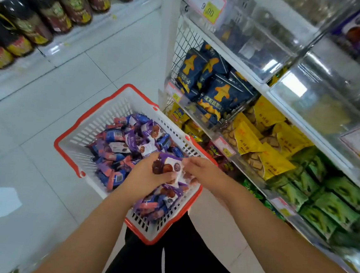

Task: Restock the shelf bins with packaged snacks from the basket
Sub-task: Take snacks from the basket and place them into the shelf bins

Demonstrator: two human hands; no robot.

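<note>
Price tag (207,4) up top reads 9.90. Over the basket (93,129) on the white tiled floor (34,135), left hand (143,174) grips purple snack packs (168,166); right hand (202,170) pinches the bundle's edge beside the shelf bins (288,58).

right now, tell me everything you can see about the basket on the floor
The basket is a white plastic shopping basket with slotted walls and a red-orange rim. It sits on the pale tiled floor beside the snack shelving, in front of the person's legs. It is heaped with small purple, blue and pink snack packets. The left hand and right hand hold packets over its near corner. No handle is plainly visible.
</note>
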